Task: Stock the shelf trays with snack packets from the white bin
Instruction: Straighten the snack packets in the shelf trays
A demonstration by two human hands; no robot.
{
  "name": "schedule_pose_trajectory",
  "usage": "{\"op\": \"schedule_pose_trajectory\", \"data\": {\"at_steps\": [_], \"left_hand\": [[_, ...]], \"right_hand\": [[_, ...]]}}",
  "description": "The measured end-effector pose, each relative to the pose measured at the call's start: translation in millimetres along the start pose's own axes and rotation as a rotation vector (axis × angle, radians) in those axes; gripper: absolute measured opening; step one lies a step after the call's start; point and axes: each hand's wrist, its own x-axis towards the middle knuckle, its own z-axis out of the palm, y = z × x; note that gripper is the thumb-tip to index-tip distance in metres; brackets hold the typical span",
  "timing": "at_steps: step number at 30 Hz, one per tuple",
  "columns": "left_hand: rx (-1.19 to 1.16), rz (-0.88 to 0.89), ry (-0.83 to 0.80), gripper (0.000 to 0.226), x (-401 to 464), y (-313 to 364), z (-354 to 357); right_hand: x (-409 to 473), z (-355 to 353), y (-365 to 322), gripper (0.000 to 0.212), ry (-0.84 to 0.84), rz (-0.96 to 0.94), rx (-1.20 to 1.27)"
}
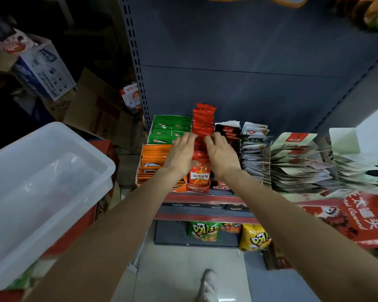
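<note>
A row of red snack packets (pixel 203 120) stands in a red display tray (pixel 198 188) on the shelf. My left hand (pixel 180 154) presses against the left side of the row and my right hand (pixel 222 154) against its right side, fingers fairly straight, the packets squeezed between both palms. The white bin (pixel 59 171) sits at the lower left and looks empty. An orange tray (pixel 151 164) and a green tray (pixel 170 129) of packets stand to the left of the red row.
Black, grey-white and pale green packets (pixel 292 162) fill trays to the right. A red shelf edge (pixel 205 199) runs below, with chip bags (pixel 255 236) on the lower shelf. Cardboard boxes (pixel 101 112) are stacked at the left. A shoe (pixel 208 284) shows on the floor.
</note>
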Motion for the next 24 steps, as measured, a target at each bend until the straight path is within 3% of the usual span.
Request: {"op": "schedule_pose_trajectory", "data": {"at_steps": [3, 11, 13, 15, 17, 19, 21, 24], "left_hand": [[0.066, 0.018, -0.091, 0.095, 5.4, -3.3, 2.0], [0.075, -0.03, -0.384, 0.108, 36.9, -5.7, -0.5], [-0.053, -0.051, -0.387, 0.111, 36.6, -2.3, -2.5], [-0.191, -0.085, -0.269, 0.112, 24.9, -2.0, -0.6], [-0.249, -0.186, -0.054, 0.104, 5.7, -5.4, 5.0], [-0.354, -0.286, 0.067, 0.08, -11.5, -10.0, 11.4], [-0.445, -0.269, 0.025, 0.053, -22.8, -10.2, 17.8], [-0.479, -0.263, 0.005, 0.034, -24.8, -7.6, 22.1]], "right_hand": [[-7.2, 4.1, 3.2, 0.079, 0.012, 0.039, 0.047], [21.9, 0.8, 8.4, 0.087, -0.301, 0.04, -0.177], [23.5, -0.8, 6.3, 0.091, -0.309, 0.056, -0.157], [14.5, 1.6, 5.9, 0.09, -0.183, 0.054, -0.096], [1.0, 4.6, 8.1, 0.085, -0.05, 0.052, -0.002], [-9.3, 7.3, 10.2, 0.078, 0.002, 0.036, 0.066], [-14.5, 9.7, 9.7, 0.072, -0.016, 0.016, 0.098], [-14.4, 10.9, 7.1, 0.069, -0.079, 0.027, 0.124]]}}
